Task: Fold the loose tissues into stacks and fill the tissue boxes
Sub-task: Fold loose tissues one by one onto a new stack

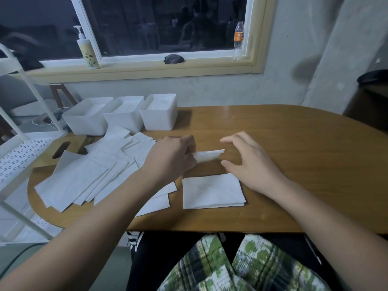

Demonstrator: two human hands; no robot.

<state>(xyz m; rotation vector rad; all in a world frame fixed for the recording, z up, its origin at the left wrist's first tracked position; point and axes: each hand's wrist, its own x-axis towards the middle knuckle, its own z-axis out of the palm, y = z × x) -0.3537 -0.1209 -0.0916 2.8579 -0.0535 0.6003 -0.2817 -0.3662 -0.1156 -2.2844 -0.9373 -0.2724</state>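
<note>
My left hand [172, 156] pinches one end of a white tissue [209, 155] lifted just above the wooden table [294, 154]. My right hand [249, 162] hovers beside the tissue's other end, fingers spread, holding nothing. A folded stack of tissues [212, 191] lies flat in front of both hands. A spread pile of loose tissues [90, 173] covers the table's left part. Three white tissue boxes [121, 116] stand in a row at the back left, each with tissues inside.
A wooden box lid [63, 150] with an oval slot lies partly under the loose pile. A white metal cart [19, 143] stands left of the table. On the windowsill stand a pump bottle [87, 50] and a plastic bottle [239, 42].
</note>
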